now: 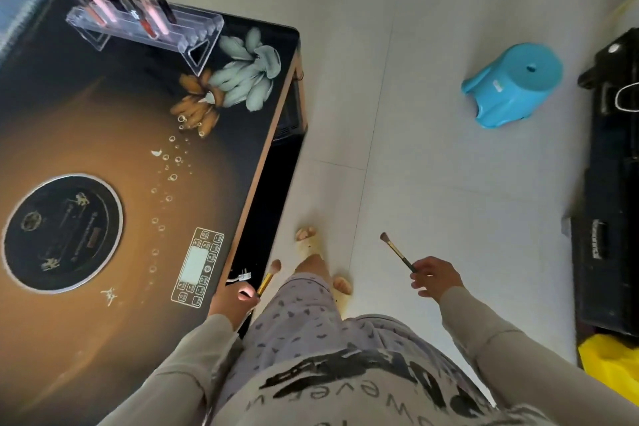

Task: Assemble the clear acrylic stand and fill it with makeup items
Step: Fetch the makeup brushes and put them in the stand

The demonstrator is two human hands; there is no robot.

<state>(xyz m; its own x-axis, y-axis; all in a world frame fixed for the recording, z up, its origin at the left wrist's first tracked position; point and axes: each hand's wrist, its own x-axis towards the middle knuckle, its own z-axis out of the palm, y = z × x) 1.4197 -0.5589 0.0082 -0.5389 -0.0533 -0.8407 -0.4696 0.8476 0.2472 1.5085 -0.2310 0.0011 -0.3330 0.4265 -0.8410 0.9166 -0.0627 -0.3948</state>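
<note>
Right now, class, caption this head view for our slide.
Left hand grips a gold-handled brush, right hand a dark-handled brush, beside the table where the acrylic stand holds makeup tubes.

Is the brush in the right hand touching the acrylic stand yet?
Apart. Head view: the brush is over the floor, the acrylic stand on the table's far corner.

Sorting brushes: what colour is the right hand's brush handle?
Head view: the makeup brush in the right hand has a dark handle, gold ferrule.
</note>
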